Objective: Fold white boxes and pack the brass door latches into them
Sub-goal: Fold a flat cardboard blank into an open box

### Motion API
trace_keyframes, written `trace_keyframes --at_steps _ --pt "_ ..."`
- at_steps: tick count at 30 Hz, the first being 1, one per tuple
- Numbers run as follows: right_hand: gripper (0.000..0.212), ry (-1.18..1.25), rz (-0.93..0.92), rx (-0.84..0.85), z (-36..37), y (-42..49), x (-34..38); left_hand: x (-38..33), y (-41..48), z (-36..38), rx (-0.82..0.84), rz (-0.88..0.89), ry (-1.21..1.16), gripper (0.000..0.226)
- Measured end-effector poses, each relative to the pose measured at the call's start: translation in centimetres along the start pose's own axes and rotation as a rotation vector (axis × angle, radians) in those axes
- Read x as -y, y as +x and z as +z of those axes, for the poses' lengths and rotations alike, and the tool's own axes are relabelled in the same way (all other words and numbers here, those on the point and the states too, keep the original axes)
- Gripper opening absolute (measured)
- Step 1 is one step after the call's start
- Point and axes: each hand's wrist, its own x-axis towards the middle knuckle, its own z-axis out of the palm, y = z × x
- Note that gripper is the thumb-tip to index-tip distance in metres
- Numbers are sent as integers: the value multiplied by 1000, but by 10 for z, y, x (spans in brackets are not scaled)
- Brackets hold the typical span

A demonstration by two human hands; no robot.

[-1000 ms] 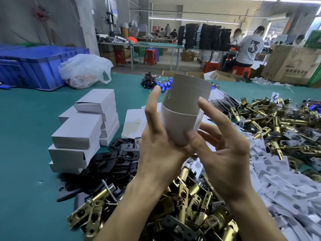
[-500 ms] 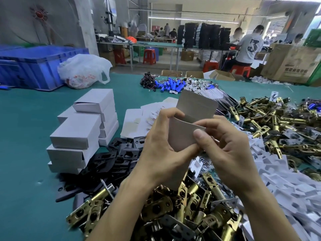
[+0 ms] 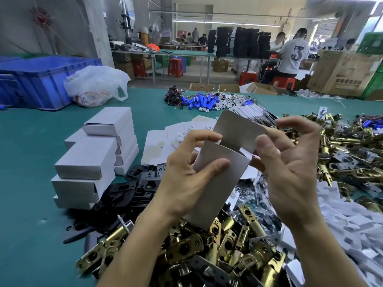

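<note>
My left hand (image 3: 184, 177) grips a half-formed white cardboard box (image 3: 215, 183) by its left side, thumb across the front panel. The box stands upright above the table with its top flap (image 3: 238, 127) raised. My right hand (image 3: 290, 168) is at the box's right edge, thumb touching the flap, fingers loosely curled above. Below my wrists lies a heap of brass door latches (image 3: 217, 251). More brass latches (image 3: 352, 154) are piled at the right. Flat unfolded boxes (image 3: 163, 141) lie behind the held box.
A stack of folded white boxes (image 3: 93, 160) stands at the left on the green table (image 3: 31, 183). Black plates (image 3: 124, 193) lie beside it. White card inserts (image 3: 342, 220) cover the right. Blue cylinders (image 3: 201, 101), a plastic bag (image 3: 95, 88) and a blue crate (image 3: 41, 79) sit further back.
The box has opened from a curled sheet into a flatter sleeve with its top flap raised. My right hand has slid from the front panel to the flap's right edge.
</note>
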Motion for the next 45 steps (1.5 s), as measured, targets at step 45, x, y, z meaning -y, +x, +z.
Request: trace_keyframes --at_steps 45 --pt "18 -191 71 37 -6 1 3 0 0 5 10 10 -19 56"
